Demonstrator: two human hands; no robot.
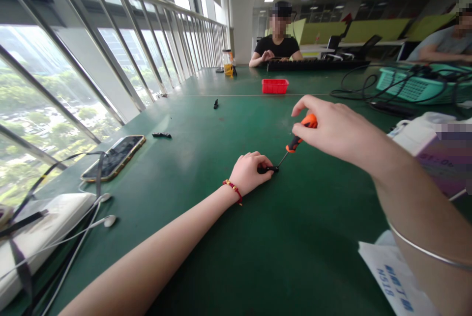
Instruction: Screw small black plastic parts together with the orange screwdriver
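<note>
My left hand, with a red beaded bracelet at the wrist, pinches a small black part down against the green table. Its exact kind is too small to make out. My right hand grips an orange and black screwdriver by its handle. The shaft slants down to the left, and its tip meets the right end of the black part. Further off on the left lie two more small black pieces, one flat and one upright.
A phone, earphones and a white power strip lie left, beside the railing. A red bin stands ahead. Right are a teal basket with cables, a box and a printed packet. Two people sit beyond.
</note>
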